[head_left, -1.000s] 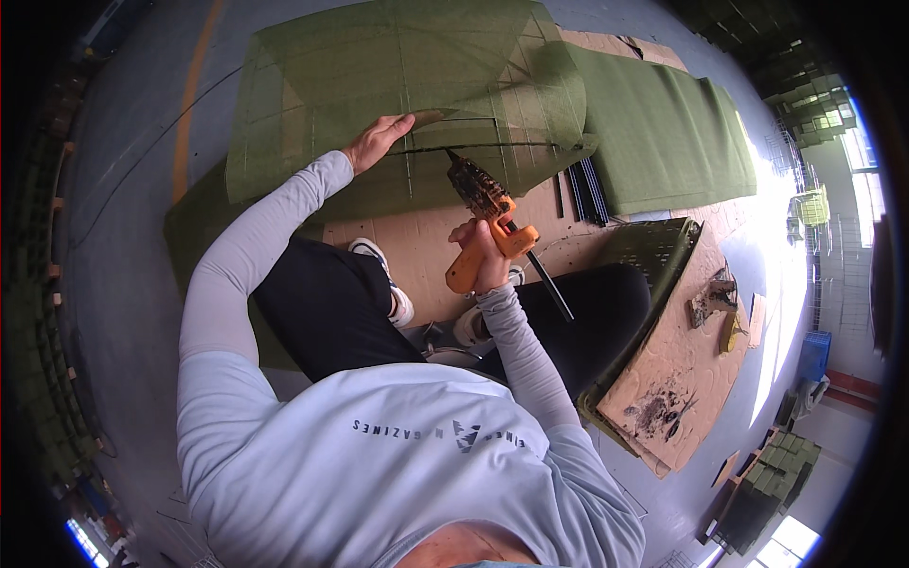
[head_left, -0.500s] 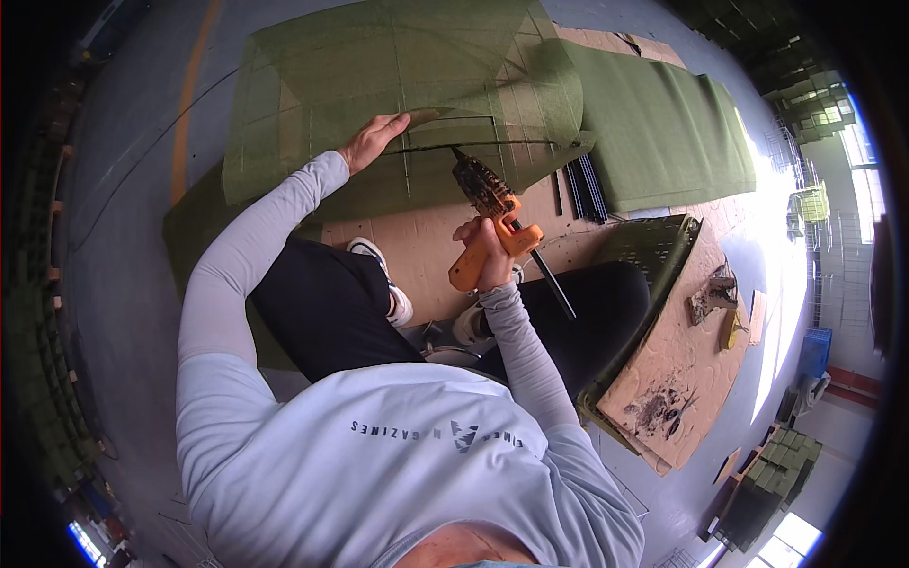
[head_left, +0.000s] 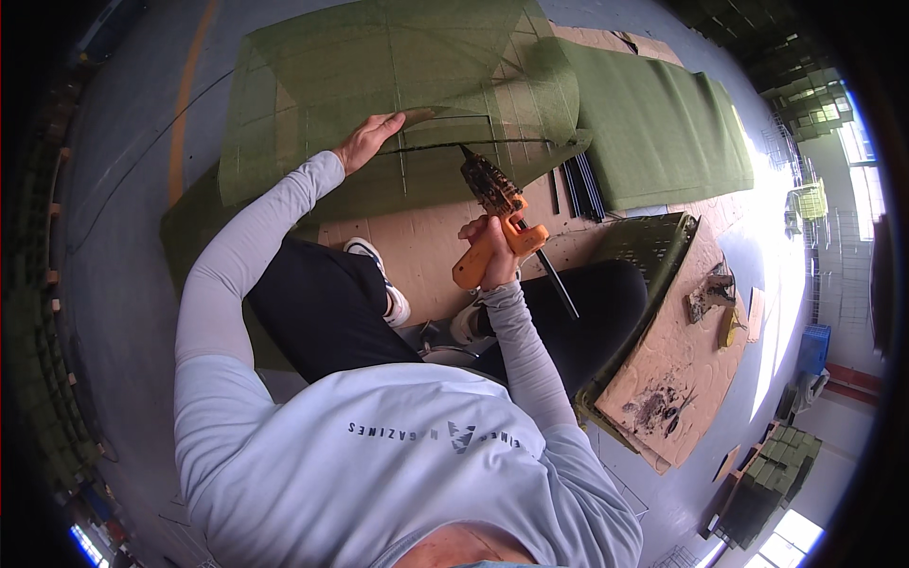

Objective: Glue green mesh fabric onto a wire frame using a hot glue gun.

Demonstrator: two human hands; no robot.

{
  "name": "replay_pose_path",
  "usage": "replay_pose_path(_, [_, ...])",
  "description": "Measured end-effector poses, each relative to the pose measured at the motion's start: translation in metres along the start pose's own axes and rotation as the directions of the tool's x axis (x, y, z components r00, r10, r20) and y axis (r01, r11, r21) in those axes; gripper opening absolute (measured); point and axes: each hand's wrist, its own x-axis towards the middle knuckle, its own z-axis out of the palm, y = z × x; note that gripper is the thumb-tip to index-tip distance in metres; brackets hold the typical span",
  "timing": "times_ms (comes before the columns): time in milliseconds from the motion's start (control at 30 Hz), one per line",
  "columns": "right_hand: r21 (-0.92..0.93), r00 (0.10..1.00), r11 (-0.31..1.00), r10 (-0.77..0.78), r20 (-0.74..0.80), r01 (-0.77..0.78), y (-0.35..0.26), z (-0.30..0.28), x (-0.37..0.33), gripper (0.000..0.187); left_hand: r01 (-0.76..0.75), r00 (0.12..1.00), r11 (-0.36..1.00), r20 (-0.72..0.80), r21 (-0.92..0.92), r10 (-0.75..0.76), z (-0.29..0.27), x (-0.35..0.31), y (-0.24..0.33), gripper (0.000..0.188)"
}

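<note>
Green mesh fabric over a thin wire frame spreads in front of me. My left hand grips its near part, thumb on top and fingers showing dimly through the mesh beneath. In my right hand is an orange hot glue gun, held by its handle. Dark residue crusts the gun's front end, and a black glue stick sticks out of its back. The nozzle tip is at a dark glue line running across the mesh; whether it touches cannot be made out.
Cardboard lies under my feet. Black strips rest beside a folded green cloth. On a cardboard-topped stack at my right are scissors, dark scraps, a stained block and a yellow-handled tool.
The glue gun has shifted slightly to the right, its nozzle moving along the dark line. The left hand and the mesh have shifted slightly left.
</note>
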Motion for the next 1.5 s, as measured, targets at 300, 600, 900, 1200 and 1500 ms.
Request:
replay_pose_path(300, [-0.016, 1.0, 1.0, -0.015, -0.011, 0.015, 0.001, -0.002, 0.0, 0.014, -0.011, 1.0, 0.999, 0.026, -0.032, 0.012, 0.0, -0.004, 0.005, 0.06])
replay_pose_path(600, [0.003, 0.999, 0.999, -0.033, -0.028, 0.033, 0.001, -0.007, 0.001, 0.015, -0.04, 0.999, 0.999, -0.008, -0.034, 0.04, 0.001, -0.003, -0.003, 0.059])
replay_pose_path(900, [-0.015, 0.998, 0.998, -0.053, -0.033, 0.053, 0.001, -0.016, 0.004, 0.017, -0.101, 0.984, 0.993, -0.144, 0.055, 0.108, 0.006, 0.0, -0.013, 0.057])
replay_pose_path(1200, [-0.018, 0.998, 0.998, -0.055, -0.038, 0.054, 0.004, -0.026, 0.007, 0.019, -0.015, 0.998, 1.0, -0.068, -0.027, 0.013, 0.002, -0.001, -0.015, 0.057])
replay_pose_path(1500, [-0.015, 0.997, 0.997, -0.072, -0.034, 0.071, 0.0, -0.032, 0.009, 0.018, 0.007, 0.999, 1.0, -0.054, 0.012, -0.006, 0.002, -0.001, -0.011, 0.057])
